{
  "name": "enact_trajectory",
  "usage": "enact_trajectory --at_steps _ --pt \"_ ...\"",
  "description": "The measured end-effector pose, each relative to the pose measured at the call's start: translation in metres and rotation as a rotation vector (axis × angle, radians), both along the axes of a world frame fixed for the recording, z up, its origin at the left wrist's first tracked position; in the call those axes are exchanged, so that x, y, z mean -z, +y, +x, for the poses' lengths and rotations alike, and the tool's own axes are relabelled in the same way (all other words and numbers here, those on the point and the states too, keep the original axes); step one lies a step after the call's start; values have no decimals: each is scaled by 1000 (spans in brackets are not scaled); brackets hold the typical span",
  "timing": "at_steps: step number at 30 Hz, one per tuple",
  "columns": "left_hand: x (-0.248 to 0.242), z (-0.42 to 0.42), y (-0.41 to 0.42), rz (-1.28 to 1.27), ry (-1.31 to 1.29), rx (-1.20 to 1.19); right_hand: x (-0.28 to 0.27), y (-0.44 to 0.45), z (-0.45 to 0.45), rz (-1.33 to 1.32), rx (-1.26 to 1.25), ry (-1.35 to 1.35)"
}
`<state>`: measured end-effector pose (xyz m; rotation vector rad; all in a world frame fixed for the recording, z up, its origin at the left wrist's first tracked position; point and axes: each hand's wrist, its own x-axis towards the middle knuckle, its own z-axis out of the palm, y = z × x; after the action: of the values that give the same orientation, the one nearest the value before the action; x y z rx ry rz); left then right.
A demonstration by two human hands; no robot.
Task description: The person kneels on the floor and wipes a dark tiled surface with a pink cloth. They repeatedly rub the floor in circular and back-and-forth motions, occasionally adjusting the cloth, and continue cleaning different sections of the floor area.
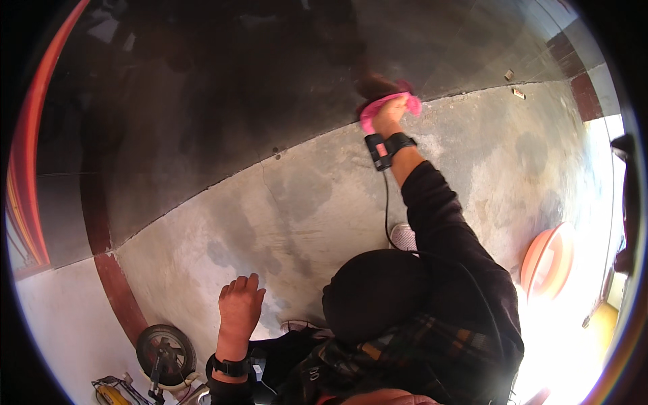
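My right hand (391,112), with a black device strapped at the wrist, presses a pink cloth (375,107) against a dark glossy surface (228,91). The cloth is bunched under and around the fingers, near the line where that surface meets the grey concrete (324,177). A dark reflection of cloth and hand shows just beyond it. Over the concrete at the lower left, my left hand (241,298) is raised with nothing in it, its fingers loosely bent and a black band on the wrist.
An orange plastic basin (531,263) stands at the right. A small wheel with a black tyre (165,354) is at the lower left, beside a yellow object (112,395). Two small items (518,93) lie at the upper right. My shoe (403,237) shows on the concrete.
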<state>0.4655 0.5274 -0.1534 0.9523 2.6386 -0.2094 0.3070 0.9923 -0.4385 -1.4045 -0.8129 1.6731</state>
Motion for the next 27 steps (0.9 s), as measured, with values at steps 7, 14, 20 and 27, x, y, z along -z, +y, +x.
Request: enact_trajectory --at_steps 7,14,20,27 --pt "1 -4 -11 23 11 10 17 -122 -44 -522 -236 382" --pt "0 -5 -10 26 -4 -22 55 -72 -32 -133 -862 196" --pt "5 -17 2 7 -33 -50 38 37 -5 -430 -230 688" --pt "25 -32 30 -12 -78 -7 11 164 46 -170 -63 132"
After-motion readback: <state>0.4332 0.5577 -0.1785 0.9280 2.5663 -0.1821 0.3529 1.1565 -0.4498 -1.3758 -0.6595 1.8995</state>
